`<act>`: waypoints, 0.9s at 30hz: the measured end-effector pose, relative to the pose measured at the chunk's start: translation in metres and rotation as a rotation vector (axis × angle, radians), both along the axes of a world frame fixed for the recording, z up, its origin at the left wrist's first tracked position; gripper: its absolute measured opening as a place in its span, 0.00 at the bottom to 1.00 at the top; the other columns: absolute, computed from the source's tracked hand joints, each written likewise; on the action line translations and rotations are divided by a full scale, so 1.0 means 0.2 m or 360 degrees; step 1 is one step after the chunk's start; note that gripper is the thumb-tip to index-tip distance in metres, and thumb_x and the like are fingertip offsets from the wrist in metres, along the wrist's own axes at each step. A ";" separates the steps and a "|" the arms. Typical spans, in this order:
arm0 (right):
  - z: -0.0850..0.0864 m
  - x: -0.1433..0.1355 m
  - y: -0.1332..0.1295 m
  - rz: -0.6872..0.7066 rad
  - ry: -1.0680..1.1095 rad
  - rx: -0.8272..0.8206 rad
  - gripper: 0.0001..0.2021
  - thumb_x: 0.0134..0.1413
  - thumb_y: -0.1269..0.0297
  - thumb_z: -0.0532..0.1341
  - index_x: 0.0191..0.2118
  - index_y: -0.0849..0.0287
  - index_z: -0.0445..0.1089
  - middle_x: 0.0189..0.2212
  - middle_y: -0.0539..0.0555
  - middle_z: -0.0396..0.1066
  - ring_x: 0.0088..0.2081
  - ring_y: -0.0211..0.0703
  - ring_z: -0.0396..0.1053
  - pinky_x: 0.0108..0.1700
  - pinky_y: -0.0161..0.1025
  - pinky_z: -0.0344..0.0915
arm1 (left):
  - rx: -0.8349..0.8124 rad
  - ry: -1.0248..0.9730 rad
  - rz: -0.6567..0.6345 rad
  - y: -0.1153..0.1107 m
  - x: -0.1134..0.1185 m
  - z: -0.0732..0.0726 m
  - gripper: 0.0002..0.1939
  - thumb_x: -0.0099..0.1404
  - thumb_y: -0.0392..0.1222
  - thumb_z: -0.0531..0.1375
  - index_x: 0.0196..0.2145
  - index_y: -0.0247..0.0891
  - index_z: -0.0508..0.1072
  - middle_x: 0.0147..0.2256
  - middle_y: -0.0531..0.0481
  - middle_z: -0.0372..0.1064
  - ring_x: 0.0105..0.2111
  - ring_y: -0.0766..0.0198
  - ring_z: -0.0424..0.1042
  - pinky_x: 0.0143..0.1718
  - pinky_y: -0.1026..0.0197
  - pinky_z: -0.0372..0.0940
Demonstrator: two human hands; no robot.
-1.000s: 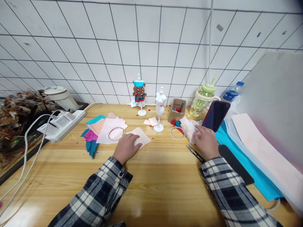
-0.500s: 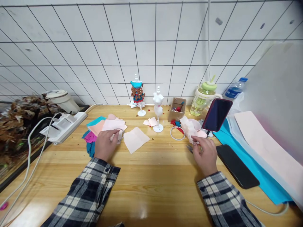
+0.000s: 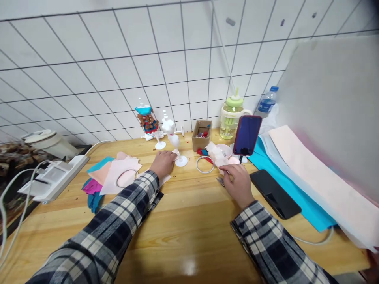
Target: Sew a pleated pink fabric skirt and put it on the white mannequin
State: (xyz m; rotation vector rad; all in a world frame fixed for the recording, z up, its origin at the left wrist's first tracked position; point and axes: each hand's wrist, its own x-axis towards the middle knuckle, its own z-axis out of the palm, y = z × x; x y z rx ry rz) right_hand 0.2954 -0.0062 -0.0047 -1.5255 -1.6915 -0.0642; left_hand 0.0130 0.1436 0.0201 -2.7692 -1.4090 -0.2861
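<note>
My left hand (image 3: 163, 163) reaches palm down to the foot of the bare white mini mannequin (image 3: 173, 138), its fingers together over a small pink paper piece (image 3: 177, 151) that shows past the fingertips. A larger pale pink sheet is mostly hidden under this wrist. Further left, a thin white ring (image 3: 126, 178) lies on pink paper. My right hand (image 3: 238, 183) rests beside crumpled pink paper (image 3: 217, 156), thumb and index finger curled close together; whatever is between them is hidden. Below its fingertips a small metal tool tip (image 3: 220, 181) pokes out. Another white ring (image 3: 205, 165) lies between the hands.
Behind stand a dressed mannequin (image 3: 147, 120), a small cardboard box (image 3: 202, 136) of scraps and a green-lidded drink bottle (image 3: 231, 116). At the right are an upright phone (image 3: 248, 134), a flat black phone (image 3: 275, 193) and long paper sheets (image 3: 308, 157). A power strip (image 3: 56, 177) lies left.
My left hand has let go of the white ring on the pink paper and moved right to the mannequin's foot. My right hand stays in place. The camera view has turned right and tilted.
</note>
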 end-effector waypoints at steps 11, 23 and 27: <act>0.02 0.00 -0.01 0.0093 0.0094 -0.0024 0.12 0.55 0.74 0.55 0.40 0.58 0.75 0.37 0.55 0.76 0.41 0.49 0.68 0.45 0.45 0.63 | -0.0419 -0.1375 0.0763 -0.22 -0.25 0.20 0.16 0.58 0.52 0.62 0.39 0.39 0.77 0.40 0.46 0.77 0.41 0.53 0.74 0.46 0.53 0.66; 0.01 -0.66 -0.11 0.0846 0.1728 -0.0947 0.31 0.53 0.49 0.63 0.60 0.56 0.57 0.60 0.62 0.62 0.57 0.50 0.64 0.54 0.47 0.65 | -0.1130 -0.2010 0.0504 -0.71 -0.15 0.08 0.21 0.56 0.50 0.66 0.45 0.39 0.70 0.30 0.52 0.73 0.32 0.64 0.72 0.37 0.63 0.64; 0.01 -0.72 -0.08 0.0817 0.1863 -0.1110 0.24 0.46 0.55 0.68 0.48 0.58 0.65 0.45 0.58 0.73 0.44 0.47 0.72 0.47 0.45 0.68 | -0.1075 -0.1982 0.0502 -0.72 -0.16 0.05 0.20 0.56 0.50 0.66 0.44 0.40 0.69 0.29 0.53 0.73 0.31 0.64 0.71 0.35 0.63 0.64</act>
